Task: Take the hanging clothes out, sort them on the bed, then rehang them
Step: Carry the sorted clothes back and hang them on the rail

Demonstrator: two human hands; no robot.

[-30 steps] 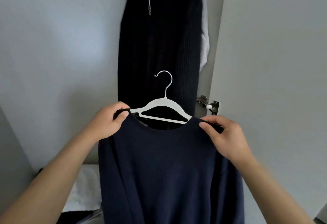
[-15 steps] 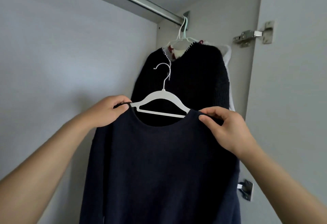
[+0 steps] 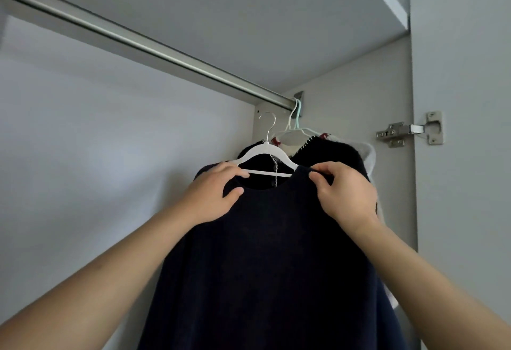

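Your left-hand fingers point(image 3: 237, 174) are curled over the left shoulder of the navy sweater point(image 3: 265, 261), thumb underneath, pinching fabric and the arm of the white hanger point(image 3: 266, 153) together. Your right-hand fingers point(image 3: 318, 176) pinch the sweater's right shoulder at the neckline, right where the hanger's other arm disappears under the cloth. Both grips are closed on the garment; neither hand is free.

Outward from there, your left hand point(image 3: 213, 200) and right hand point(image 3: 345, 197) sit level with each other, so the hanger's long axis runs left to right across the view, with the sweater hanging straight down between your forearms.

The relation that matters: the hanger's metal hook point(image 3: 267, 125) stands above and between your hands, and the closet rail point(image 3: 154, 50) lies higher and farther, running from upper left down to its bracket at far right. The hook is below the rail and not on it yet. I judge you need to lift up and away, then lower the hook over the bar; both hands are about equally near it.

Count: 1 sweater in your hands on 1 white hanger. At the rail's right end, 2 hooks appear, 1 white and 1 mint point(image 3: 298, 113), carrying a dark knit cardigan point(image 3: 331, 153) and something pale behind it. 1 door hinge point(image 3: 409, 129) shows at right.
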